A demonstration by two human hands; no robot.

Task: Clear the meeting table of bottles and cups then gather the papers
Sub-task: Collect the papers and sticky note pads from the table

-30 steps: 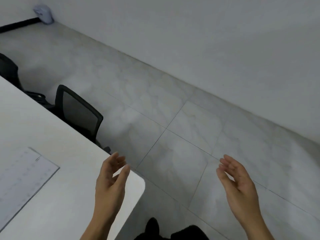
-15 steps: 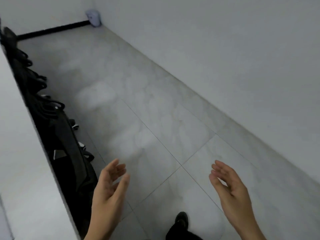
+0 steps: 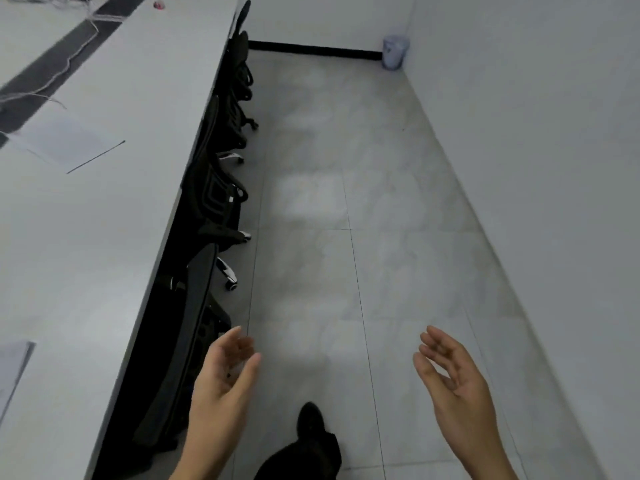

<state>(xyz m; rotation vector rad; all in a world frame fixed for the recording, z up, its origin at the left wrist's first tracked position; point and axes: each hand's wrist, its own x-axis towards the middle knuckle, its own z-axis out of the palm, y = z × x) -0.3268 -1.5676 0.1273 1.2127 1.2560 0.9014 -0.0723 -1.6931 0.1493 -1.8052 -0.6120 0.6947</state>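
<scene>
Head view: left hand [image 3: 225, 379] and right hand [image 3: 450, 379] are held empty, fingers relaxed; papers [image 3: 65, 143] could be overlooked on the meeting table [image 3: 104, 220].

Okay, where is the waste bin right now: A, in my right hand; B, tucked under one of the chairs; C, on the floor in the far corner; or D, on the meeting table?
C: the waste bin stands on the floor in the far corner where the walls meet, and the right hand holds nothing.
</scene>
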